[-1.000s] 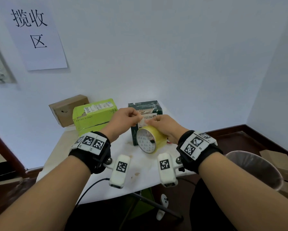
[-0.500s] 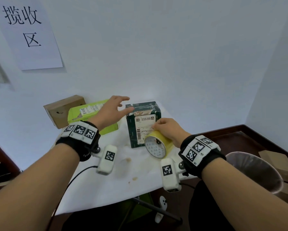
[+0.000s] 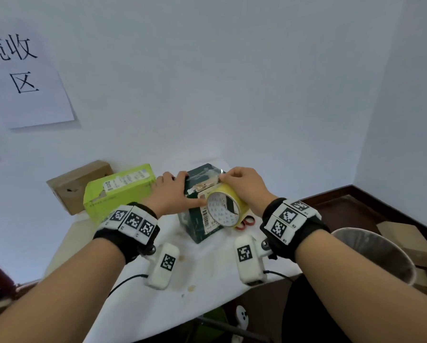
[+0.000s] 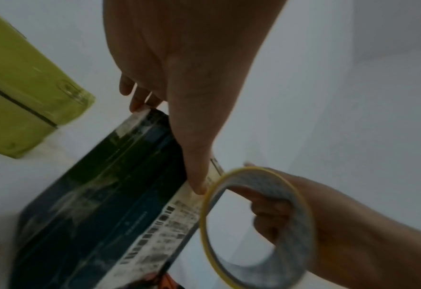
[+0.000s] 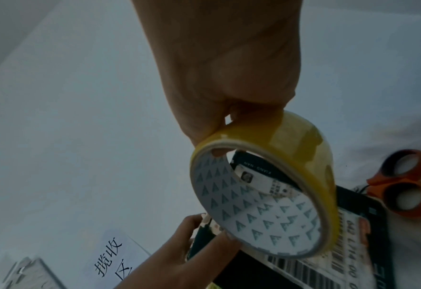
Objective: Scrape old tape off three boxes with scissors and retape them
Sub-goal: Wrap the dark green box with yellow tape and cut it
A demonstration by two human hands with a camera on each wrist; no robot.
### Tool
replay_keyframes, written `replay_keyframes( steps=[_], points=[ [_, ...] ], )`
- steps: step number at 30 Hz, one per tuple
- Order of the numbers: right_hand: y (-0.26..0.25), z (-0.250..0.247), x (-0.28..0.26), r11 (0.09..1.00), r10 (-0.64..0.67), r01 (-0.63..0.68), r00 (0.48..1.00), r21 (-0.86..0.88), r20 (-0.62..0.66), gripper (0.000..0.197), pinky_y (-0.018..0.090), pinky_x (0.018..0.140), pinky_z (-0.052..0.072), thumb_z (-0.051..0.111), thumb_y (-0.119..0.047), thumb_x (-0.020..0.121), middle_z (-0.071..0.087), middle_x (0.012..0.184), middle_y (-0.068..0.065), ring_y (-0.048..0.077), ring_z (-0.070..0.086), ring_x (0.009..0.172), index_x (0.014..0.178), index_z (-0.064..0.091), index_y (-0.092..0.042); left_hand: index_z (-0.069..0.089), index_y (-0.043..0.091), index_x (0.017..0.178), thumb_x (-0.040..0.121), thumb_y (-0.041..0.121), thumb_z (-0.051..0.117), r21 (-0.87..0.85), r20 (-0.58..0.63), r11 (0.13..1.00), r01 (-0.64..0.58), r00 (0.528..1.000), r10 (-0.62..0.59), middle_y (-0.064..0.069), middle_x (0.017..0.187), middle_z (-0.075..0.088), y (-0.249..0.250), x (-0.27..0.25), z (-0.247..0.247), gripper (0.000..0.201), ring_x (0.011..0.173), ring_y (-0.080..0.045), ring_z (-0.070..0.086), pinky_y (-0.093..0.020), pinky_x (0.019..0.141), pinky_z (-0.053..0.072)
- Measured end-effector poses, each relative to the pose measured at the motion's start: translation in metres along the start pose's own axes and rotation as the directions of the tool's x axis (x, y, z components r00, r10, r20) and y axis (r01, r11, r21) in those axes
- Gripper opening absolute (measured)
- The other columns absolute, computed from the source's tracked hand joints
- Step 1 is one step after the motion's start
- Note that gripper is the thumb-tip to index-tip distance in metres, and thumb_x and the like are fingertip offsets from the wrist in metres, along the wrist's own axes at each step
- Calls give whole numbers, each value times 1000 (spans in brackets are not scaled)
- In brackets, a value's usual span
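While the left hand [image 3: 173, 196] braces the dark box [image 3: 200, 226] on the desk [image 3: 207, 266], fingers curled over its top edge and thumb pressed flat on the labelled front, the right hand [image 3: 242, 186] grips the tape roll [image 3: 223, 210] against that front, fingers hooked through the core. The step looks like starting a new strip. To do it well, the loose end should be anchored firmly under the thumb, then the roll drawn straight over the seam, taut. Scissors [image 5: 407, 179] lie just beside the box for the cut. A green box [image 3: 118, 191] waits nearby.
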State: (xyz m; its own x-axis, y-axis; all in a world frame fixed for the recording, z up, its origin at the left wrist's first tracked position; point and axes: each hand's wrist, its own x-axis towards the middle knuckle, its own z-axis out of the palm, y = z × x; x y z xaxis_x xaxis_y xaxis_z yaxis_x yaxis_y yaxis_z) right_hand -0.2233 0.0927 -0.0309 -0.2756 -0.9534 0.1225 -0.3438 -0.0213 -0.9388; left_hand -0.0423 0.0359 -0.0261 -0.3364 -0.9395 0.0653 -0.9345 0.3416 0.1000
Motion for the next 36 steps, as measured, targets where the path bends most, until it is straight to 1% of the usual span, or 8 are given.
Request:
replay_keyframes(
  steps=[3, 5, 7, 11, 16, 22, 29, 36],
  points=[
    [-2, 1, 7, 999, -18, 18, 1000, -26, -13, 15, 24, 75, 46, 64, -30, 88, 62, 94, -8, 12, 59, 88, 74, 65, -22, 26, 24, 145, 76, 77, 51, 26, 64, 1000, -6, 998, 5, -11, 134, 39, 0, -5, -6, 91, 125, -30, 39, -44, 104, 37],
    [-2, 0, 11, 997, -19, 20, 1000, -68, 11, 13, 26, 79, 45, 65, -29, 87, 62, 97, -7, 13, 59, 91, 79, 68, -19, 43, 22, 139, 77, 72, 55, -291, 116, 957, -5, 992, 41, -4, 133, 44, -6, -8, -17, 80, 121, -23, 45, -39, 100, 42],
    [1, 0, 11, 990, 6, 5, 997, -139, 78, 15, 26, 75, 48, 65, -30, 86, 64, 92, -3, 15, 59, 86, 81, 68, -16, 64, 22, 118, 83, 54, 65, -602, 38, 799, -6, 999, 36, 3, 127, 51, -9, -11, -24, 48, 111, -13, 52, -26, 86, 45],
    [13, 5, 6, 985, 31, -13, 994, -172, 104, 17, 27, 71, 47, 65, -29, 86, 64, 81, -2, 15, 58, 81, 74, 65, -18, 73, 18, 92, 90, 24, 66, -740, -15, 673, 9, 999, -29, -10, 96, 71, -6, -10, -20, 9, 77, -12, 58, -19, 66, 43],
    [12, 6, 7, 996, -44, 49, 997, -71, 69, 19, 23, 80, 39, 65, -24, 84, 66, 113, -6, 13, 59, 100, 66, 66, -23, 72, 16, 93, 92, 20, 63, -797, 10, 601, 60, 996, -86, -2, 92, 72, -12, -5, -13, 11, 81, -13, 61, -22, 67, 45],
    [6, -4, 7, 946, 22, 33, 986, -323, 165, 21, 21, 55, 36, 60, -26, 86, 59, 71, -2, 11, 51, 69, 68, 61, -15, 74, 20, 94, 95, 16, 57, -762, -2, 647, 37, 998, -59, 2, 96, 72, -18, -6, -14, 18, 88, -13, 61, -21, 73, 46],
    [-23, -21, -3, 878, 88, 9, 979, -478, 182, 26, 24, 51, 33, 56, -21, 86, 45, 62, 2, 15, 40, 54, 64, 48, -11, 73, 28, 90, 94, 15, 58, -656, -42, 755, -5, 999, -29, -1, 93, 72, -13, -9, -18, 20, 83, -15, 60, -25, 71, 48],
    [-30, -17, -10, 979, -50, 89, 977, -183, 208, 17, 25, 60, 43, 58, -29, 90, 62, 76, -1, 15, 56, 65, 79, 62, -17, 74, 25, 93, 95, 11, 57, -703, -39, 711, -4, 999, -32, -3, 98, 71, -15, -14, -20, 22, 84, -15, 58, -21, 69, 46]
  ],
)
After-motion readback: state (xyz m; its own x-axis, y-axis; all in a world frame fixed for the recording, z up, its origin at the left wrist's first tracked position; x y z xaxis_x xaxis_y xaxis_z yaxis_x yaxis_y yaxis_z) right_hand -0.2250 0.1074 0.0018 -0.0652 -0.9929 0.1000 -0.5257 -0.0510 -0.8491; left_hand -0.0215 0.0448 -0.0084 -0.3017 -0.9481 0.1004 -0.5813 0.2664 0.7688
